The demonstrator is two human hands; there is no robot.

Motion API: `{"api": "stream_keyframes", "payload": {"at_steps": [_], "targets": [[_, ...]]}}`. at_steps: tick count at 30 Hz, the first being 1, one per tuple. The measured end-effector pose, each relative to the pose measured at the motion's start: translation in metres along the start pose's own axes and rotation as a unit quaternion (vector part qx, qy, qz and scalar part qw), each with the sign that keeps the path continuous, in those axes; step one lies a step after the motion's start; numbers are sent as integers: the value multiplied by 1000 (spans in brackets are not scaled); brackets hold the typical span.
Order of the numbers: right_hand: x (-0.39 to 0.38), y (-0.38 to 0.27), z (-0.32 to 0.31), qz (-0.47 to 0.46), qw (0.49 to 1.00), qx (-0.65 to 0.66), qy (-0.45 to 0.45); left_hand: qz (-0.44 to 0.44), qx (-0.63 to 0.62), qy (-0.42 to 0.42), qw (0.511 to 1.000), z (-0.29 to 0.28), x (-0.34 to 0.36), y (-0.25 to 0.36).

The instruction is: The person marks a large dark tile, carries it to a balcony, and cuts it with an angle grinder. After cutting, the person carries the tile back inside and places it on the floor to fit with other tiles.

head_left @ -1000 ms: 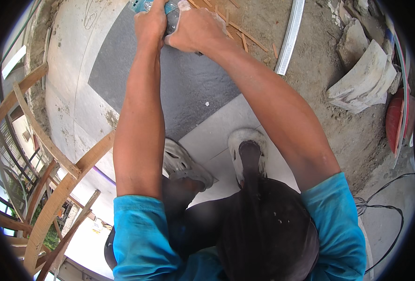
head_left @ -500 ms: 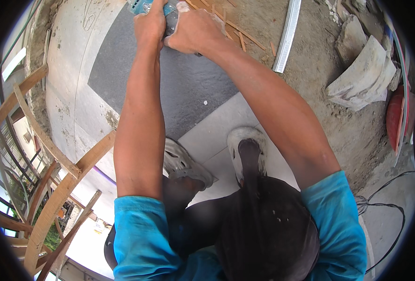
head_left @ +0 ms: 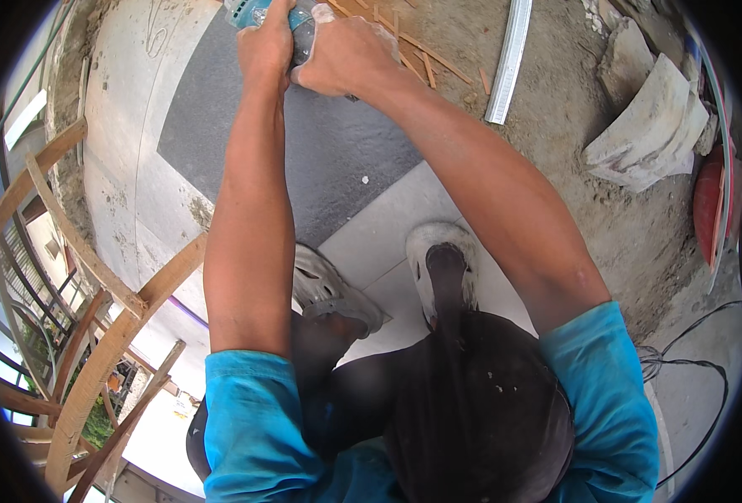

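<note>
At the top centre both arms reach forward to a teal-and-black power tool (head_left: 245, 12), whose front is partly out of frame. My left hand (head_left: 265, 52) is closed around it on the left side. My right hand (head_left: 346, 54) wraps its rear part from the right, with pale dust on the fingers. Beneath the tool lies a dark grey textured tile (head_left: 354, 201) on pale grey tiles (head_left: 379, 277), with a small white fleck on its surface. Where the tool meets the tile is hidden by my hands.
Thin wooden offcuts (head_left: 446, 67) and a pale metal channel (head_left: 506, 67) lie on dirt at upper right, near broken slabs (head_left: 639, 126), a red object (head_left: 710, 210) and black cables (head_left: 706, 365). Wooden framing (head_left: 107, 377) stands at left. My feet (head_left: 442, 268) are below the dark tile.
The tool and both hands have shifted very slightly to the left, grip unchanged. The dirt side of the view has shifted a little as well.
</note>
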State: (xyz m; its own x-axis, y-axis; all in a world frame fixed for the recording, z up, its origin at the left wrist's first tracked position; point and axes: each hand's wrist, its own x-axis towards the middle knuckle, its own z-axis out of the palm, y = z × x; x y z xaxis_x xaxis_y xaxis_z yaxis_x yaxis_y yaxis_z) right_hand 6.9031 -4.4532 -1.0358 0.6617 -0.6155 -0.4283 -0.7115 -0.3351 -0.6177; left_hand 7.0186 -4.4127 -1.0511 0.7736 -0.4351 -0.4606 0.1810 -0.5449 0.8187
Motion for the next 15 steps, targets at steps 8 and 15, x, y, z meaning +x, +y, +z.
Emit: {"api": "stream_keyframes", "payload": {"at_steps": [8, 15], "targets": [[-9, -9, -14, 35, 998, -2, -52, 1, -17, -3, 1000, 0, -1, -3], [-4, 3, 1, 6, 1000, -3, 15, 19, 36, 10, 999, 5, -8, -1]]}}
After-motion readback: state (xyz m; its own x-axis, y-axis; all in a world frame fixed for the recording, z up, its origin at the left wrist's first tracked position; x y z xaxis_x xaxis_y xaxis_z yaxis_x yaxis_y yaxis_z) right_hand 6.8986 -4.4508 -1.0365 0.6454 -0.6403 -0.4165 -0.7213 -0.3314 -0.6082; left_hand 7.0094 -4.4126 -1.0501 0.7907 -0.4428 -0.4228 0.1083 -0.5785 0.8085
